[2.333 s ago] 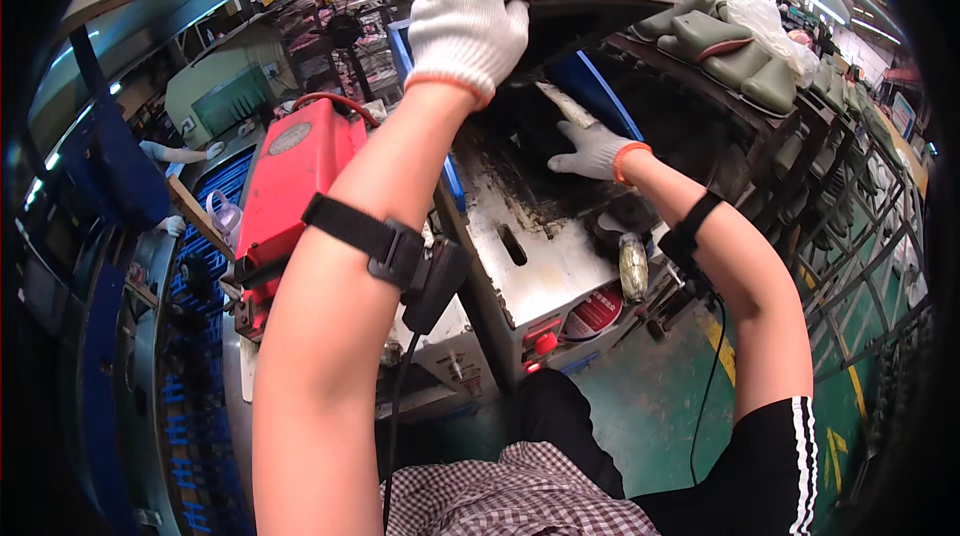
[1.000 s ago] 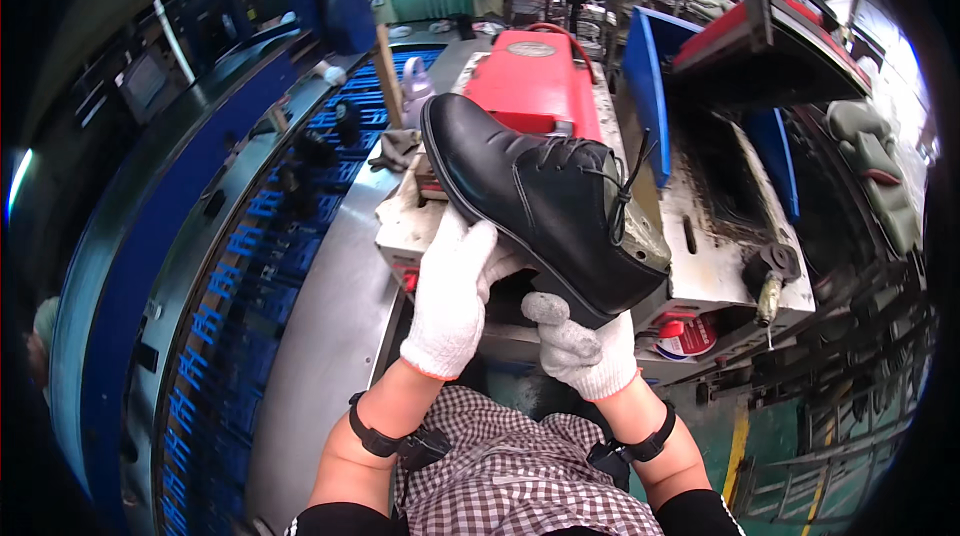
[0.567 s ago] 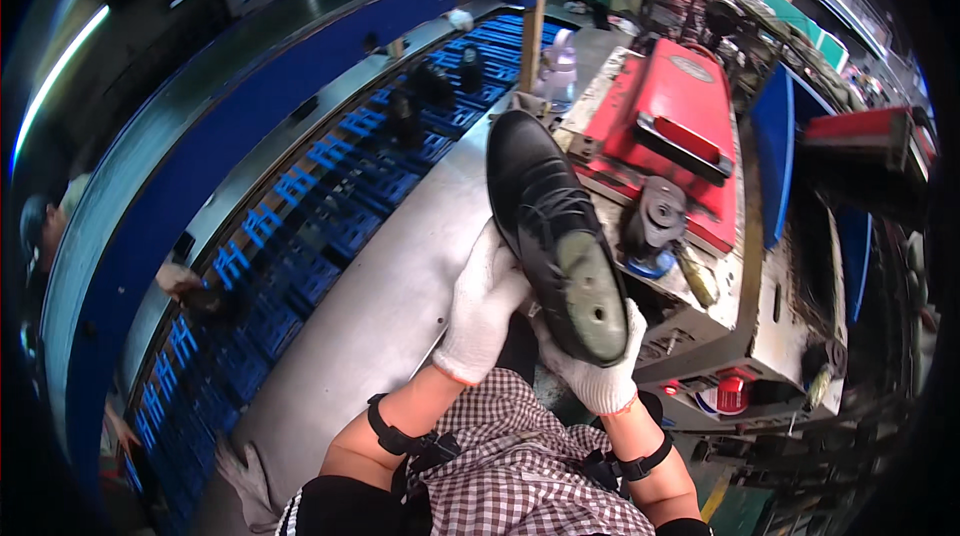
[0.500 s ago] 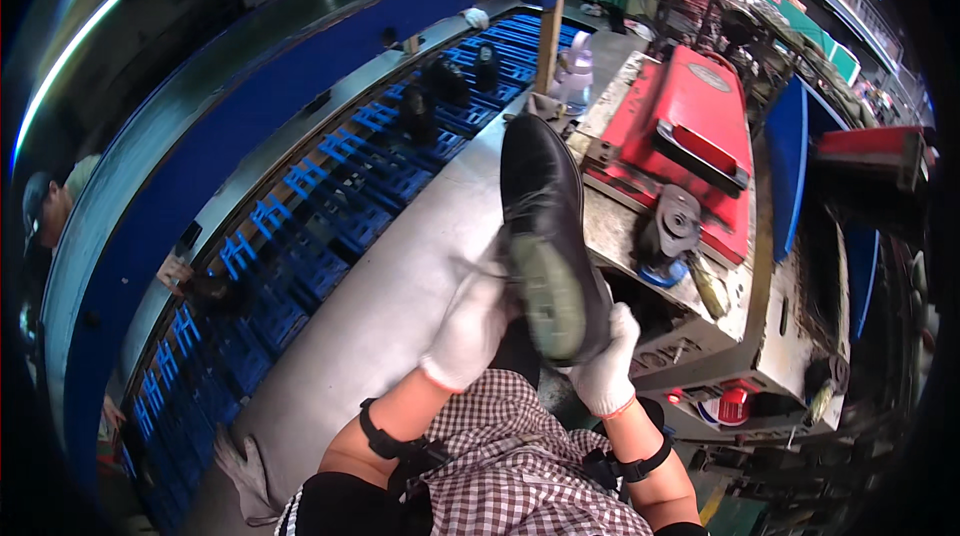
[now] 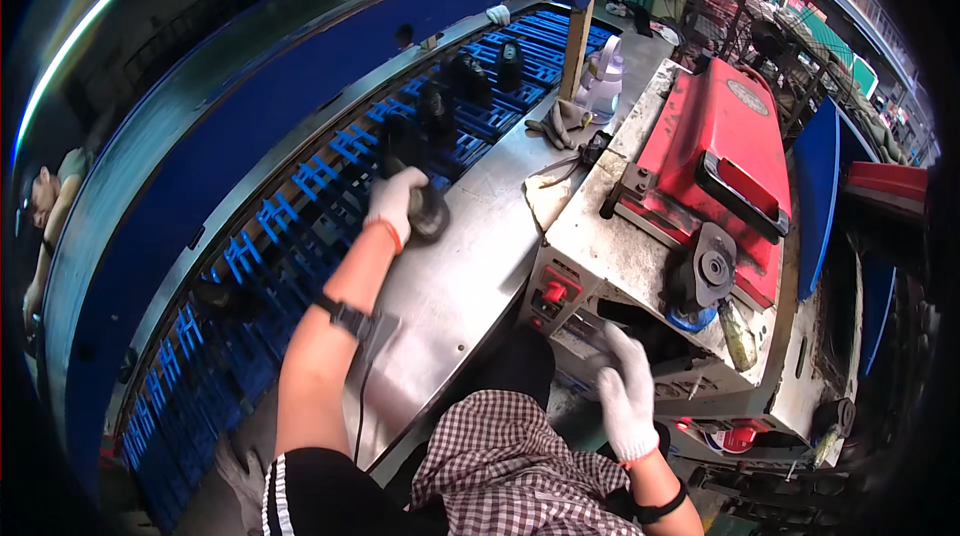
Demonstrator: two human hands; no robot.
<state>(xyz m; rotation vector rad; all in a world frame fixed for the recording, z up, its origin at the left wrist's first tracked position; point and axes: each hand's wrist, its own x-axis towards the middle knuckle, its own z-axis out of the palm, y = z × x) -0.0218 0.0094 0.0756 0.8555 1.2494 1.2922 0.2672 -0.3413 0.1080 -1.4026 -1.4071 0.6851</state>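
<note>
In my white-gloved left hand (image 5: 393, 204) is a black shoe (image 5: 430, 218), gripped from above. It hangs over the inner edge of the metal table (image 5: 480, 246), where the blue-barred rack (image 5: 310, 181) begins; part of the shoe is hidden by the hand and blurred. My right hand (image 5: 627, 391), also in a white glove, is raised in front of the machine with its fingers apart and nothing in them. More dark shoes stand on the rack beyond my left hand, among them one shoe (image 5: 510, 66) at the far end.
On the right stands a machine with a red cover (image 5: 715, 146) and a dark round part (image 5: 712, 261) on its top. A clear bottle (image 5: 602, 81) and grey gloves (image 5: 560, 126) lie near a wooden post (image 5: 576, 51). Another person (image 5: 45, 198) is at far left.
The shoe, held sole-up between both hands before, has moved left and away to the rack in my left hand. My right hand has let go and stays at the right.
</note>
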